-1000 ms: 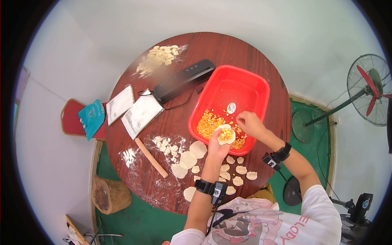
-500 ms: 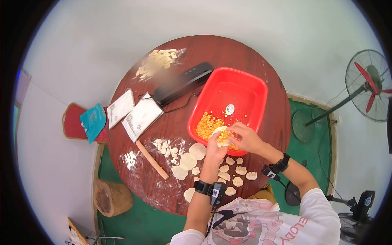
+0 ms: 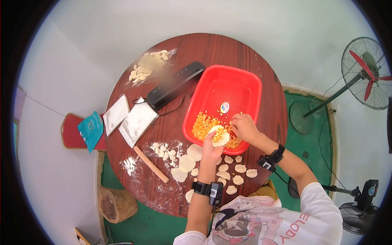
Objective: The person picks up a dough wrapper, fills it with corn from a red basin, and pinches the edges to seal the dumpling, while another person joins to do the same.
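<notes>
My left hand holds a round dumpling wrapper over the near edge of a red plastic basin. Yellow corn filling lies on the wrapper. More chopped corn filling is heaped in the near part of the basin. My right hand is just right of the wrapper, above the filling, its fingers bent and pinched together; whatever is between the fingertips is hidden. Several folded dumplings sit on the table right of my left wrist. Flat wrappers overlap to the left of that wrist.
On the round wooden table are a rolling pin, small dough pieces, white packets, a black appliance with a cord and a floury pile of dough pieces. A standing fan is at right.
My right hand has moved off the wrapper, slightly right and up, over the filling in the basin. My left hand still holds the wrapper, a little lower. The whole view has shifted slightly.
</notes>
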`<action>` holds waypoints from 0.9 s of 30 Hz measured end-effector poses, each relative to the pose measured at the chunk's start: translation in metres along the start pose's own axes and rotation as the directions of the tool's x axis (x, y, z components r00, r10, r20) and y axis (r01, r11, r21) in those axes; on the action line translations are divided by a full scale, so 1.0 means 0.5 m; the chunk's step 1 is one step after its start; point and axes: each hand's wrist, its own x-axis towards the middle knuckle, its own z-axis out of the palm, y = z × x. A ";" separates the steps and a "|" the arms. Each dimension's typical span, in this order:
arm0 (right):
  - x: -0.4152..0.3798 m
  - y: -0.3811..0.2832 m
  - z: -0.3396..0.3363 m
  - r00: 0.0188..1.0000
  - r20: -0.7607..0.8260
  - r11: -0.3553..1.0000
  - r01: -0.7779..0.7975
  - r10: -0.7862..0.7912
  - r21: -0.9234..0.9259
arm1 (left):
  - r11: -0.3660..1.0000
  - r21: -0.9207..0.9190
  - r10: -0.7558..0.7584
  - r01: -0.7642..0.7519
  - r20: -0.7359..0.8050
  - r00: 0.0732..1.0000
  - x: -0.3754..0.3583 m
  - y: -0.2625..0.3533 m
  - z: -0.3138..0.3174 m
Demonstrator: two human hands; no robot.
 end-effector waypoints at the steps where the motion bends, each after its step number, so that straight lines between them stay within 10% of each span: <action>1: 0.005 -0.003 -0.005 1.000 0.005 1.000 0.000 0.000 0.003 | 1.000 -0.003 0.000 0.000 -0.005 1.000 0.004 0.004 -0.002; 6: 0.007 -0.036 -0.014 0.981 -0.045 0.899 -0.155 0.189 0.410 | 0.999 -0.049 -0.009 0.010 0.026 1.000 0.009 0.008 -0.013; 10: -0.004 -0.051 -0.012 0.965 -0.086 0.954 0.260 -0.250 0.146 | 0.997 -0.072 -0.019 0.024 0.082 0.996 0.012 0.006 -0.020; 16: -0.017 -0.039 -0.009 0.994 -0.059 0.988 -0.084 0.092 0.131 | 0.999 -0.039 -0.002 0.003 0.031 1.000 0.009 0.010 -0.016; 20: -0.018 -0.053 -0.028 1.000 -0.020 0.951 0.008 -0.002 0.310 | 0.998 -0.069 0.002 0.002 0.055 0.998 0.007 0.008 -0.011; 23: -0.028 -0.051 -0.027 0.969 -0.082 0.971 0.235 -0.231 0.037 | 0.997 -0.080 0.003 0.001 0.055 0.998 0.000 0.012 -0.010; 27: -0.035 -0.023 0.006 0.988 -0.120 0.991 -0.086 0.098 0.100 | 0.998 -0.060 0.022 -0.019 0.046 0.999 -0.003 0.013 -0.008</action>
